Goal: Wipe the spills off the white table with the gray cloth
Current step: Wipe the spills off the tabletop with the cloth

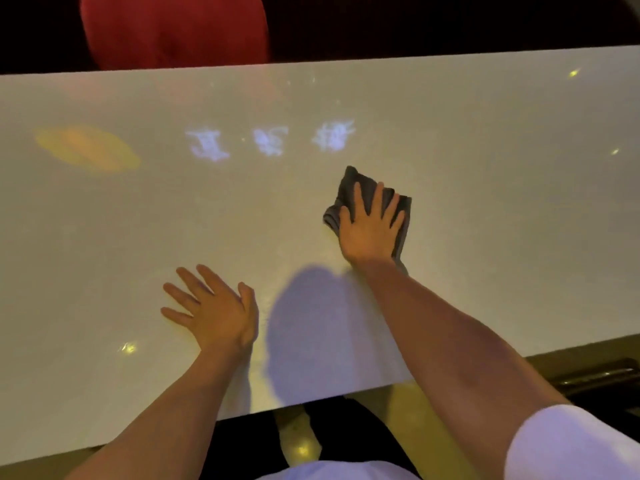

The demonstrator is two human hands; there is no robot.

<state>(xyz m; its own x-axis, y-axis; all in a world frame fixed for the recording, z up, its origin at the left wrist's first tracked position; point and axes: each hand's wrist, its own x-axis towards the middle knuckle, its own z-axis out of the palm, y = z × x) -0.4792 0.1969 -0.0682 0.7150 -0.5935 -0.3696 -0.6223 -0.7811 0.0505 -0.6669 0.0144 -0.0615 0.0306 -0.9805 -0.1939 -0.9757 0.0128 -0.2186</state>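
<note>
Both hands flat: right hand [372, 225] half hiding gray cloth [349, 188]; left hand [216, 311] spread, empty.

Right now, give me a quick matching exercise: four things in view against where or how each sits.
Things:
1. crumpled gray cloth
2. left hand
3. red upholstered chair
4. orange-yellow patch

Places or states:
A. beyond the glossy white table's far edge
B. pressed under the right hand
C. flat and empty on the table
D. on the table's far left

Pairs: 1-B, 2-C, 3-A, 4-D
</note>
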